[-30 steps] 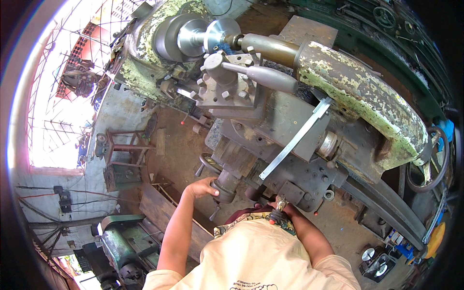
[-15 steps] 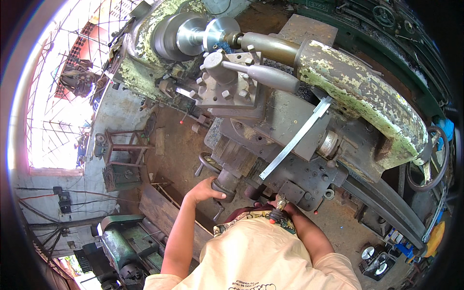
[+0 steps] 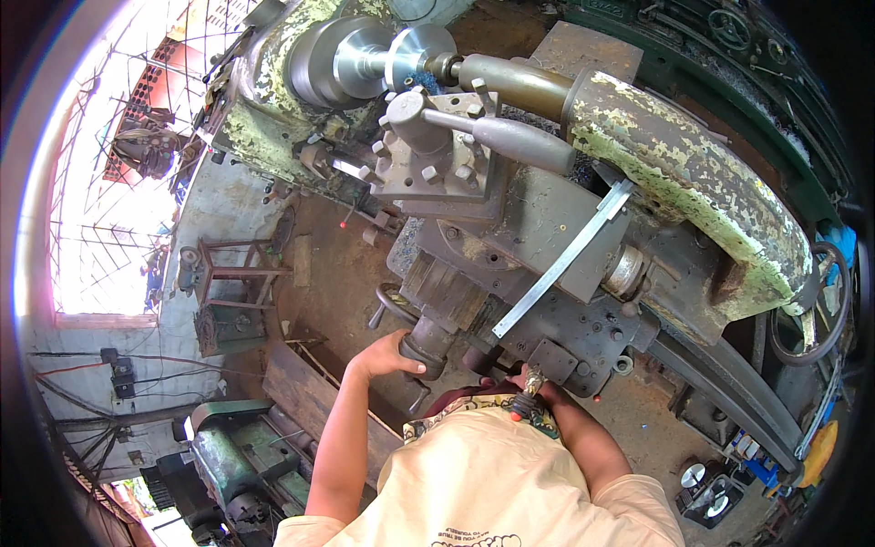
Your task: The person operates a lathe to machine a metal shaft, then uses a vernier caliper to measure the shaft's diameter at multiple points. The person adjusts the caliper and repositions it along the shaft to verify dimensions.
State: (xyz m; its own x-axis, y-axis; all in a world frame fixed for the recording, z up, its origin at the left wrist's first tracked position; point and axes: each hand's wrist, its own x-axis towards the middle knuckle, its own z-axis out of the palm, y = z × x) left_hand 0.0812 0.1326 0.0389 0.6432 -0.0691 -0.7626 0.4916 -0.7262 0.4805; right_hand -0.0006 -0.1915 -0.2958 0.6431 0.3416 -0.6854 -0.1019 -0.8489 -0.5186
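My left hand (image 3: 385, 356) is closed round the cross-slide handwheel hub (image 3: 425, 350) on the front of a metal lathe, its thumb lying along the rim. A crank handle (image 3: 418, 398) sticks out just below it. Close to my waist, my right hand (image 3: 540, 381) is at the apron, largely hidden behind a lever with a red knob (image 3: 517, 417) and the shirt, so its fingers do not show. Up ahead, a shiny stepped metal workpiece (image 3: 415, 59) sits between the chuck (image 3: 321, 66) and the tailstock centre (image 3: 444, 67). Blue chips cling beside it, near the tool post (image 3: 433, 155).
A vernier caliper (image 3: 563, 259) rests across the carriage. The tailstock (image 3: 684, 173), with peeling paint, runs right to its handwheel (image 3: 811, 305). A green machine (image 3: 241, 451) stands at lower left, a metal stand (image 3: 237, 273) near the wall. A black tray (image 3: 709, 500) sits at lower right.
The view has shifted very slightly. My left hand stays on the handwheel hub, and my right hand stays by the apron.
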